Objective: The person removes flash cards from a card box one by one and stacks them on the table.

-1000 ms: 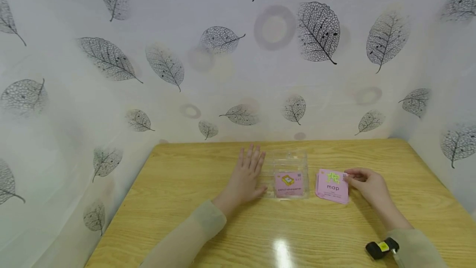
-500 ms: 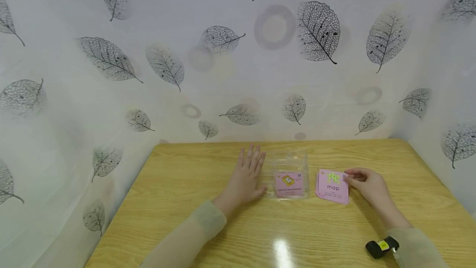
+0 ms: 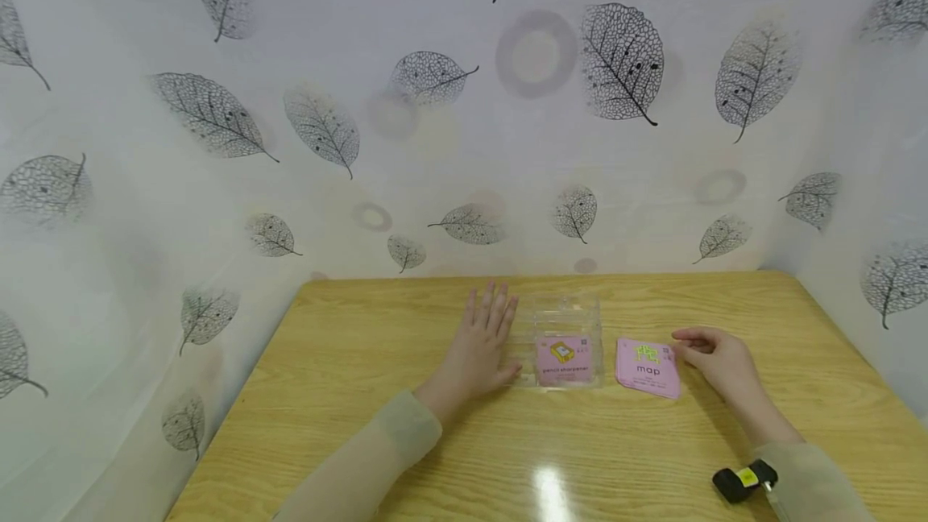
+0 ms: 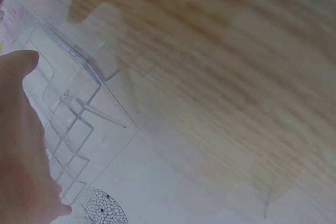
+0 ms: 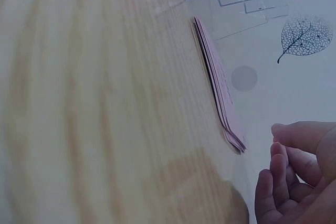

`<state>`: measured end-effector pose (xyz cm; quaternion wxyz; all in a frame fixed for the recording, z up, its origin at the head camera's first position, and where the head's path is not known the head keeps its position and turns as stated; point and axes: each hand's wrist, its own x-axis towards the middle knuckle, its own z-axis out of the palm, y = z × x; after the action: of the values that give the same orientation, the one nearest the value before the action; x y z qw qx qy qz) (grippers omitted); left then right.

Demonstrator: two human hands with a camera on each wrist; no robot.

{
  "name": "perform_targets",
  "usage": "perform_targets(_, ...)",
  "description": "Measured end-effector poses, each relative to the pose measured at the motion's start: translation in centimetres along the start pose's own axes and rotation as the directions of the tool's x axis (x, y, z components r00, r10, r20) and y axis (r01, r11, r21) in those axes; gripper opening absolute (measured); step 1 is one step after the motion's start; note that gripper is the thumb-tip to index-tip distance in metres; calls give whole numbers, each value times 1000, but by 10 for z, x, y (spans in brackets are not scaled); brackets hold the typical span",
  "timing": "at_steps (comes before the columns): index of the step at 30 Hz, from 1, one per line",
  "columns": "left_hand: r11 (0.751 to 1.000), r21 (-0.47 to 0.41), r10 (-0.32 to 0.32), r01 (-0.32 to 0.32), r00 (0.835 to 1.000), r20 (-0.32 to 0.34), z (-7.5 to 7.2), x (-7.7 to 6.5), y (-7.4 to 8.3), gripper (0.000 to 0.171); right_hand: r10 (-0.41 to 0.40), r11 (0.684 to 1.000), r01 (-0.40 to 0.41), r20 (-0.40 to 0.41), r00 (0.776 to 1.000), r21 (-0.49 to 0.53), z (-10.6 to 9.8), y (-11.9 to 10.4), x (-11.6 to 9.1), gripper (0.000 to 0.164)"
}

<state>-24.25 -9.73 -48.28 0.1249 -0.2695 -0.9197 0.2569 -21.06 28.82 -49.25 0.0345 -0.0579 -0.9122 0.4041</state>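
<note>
A clear plastic box (image 3: 598, 357) with tiered compartments stands on the table, a pink "pencil sharpener" card (image 3: 565, 359) in its front right section. My left hand (image 3: 482, 345) lies along the box's left part, fingers straight and spread; in the left wrist view the thumb (image 4: 26, 62) is over the clear dividers. To the right of the box lies a pink card stack (image 3: 648, 369), topped by a "map" card. My right hand (image 3: 718, 357) hovers at its upper right corner. In the right wrist view its fingers are loosely bent, apart from the stack, and hold nothing.
The wooden table (image 3: 348, 345) meets a pale leaf-patterned sheet (image 3: 435, 151) at the back and both sides. A black strap device (image 3: 743, 482) sits at my right wrist.
The "map" card, earlier raised between my right thumb and fingers, has dropped flat onto the stack. My right hand has let go of it. The left hand has not moved.
</note>
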Motion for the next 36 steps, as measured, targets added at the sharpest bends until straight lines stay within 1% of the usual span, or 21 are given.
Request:
perform_targets(11, 1000, -4, 0, 0, 1000, -3, -1, 0, -1, 107, -1, 1000, 1, -6, 1000, -15, 0, -3, 1, 34)
perform_targets(22, 1000, 2, 0, 0, 1000, -5, -1, 0, -1, 106, -22, 1000, 22, -17, 1000, 6, 1, -6, -1, 34)
perform_targets(29, 1000, 7, 4, -4, 1000, 16, -2, 0, -1, 106, -39, 999, 40, -24, 999, 14, 1, -9, -1, 34)
perform_targets(36, 1000, -26, 0, 0, 1000, 15, 0, 0, 0, 107, -56, 998, 56, -13, 998, 15, -1, -13, -1, 36)
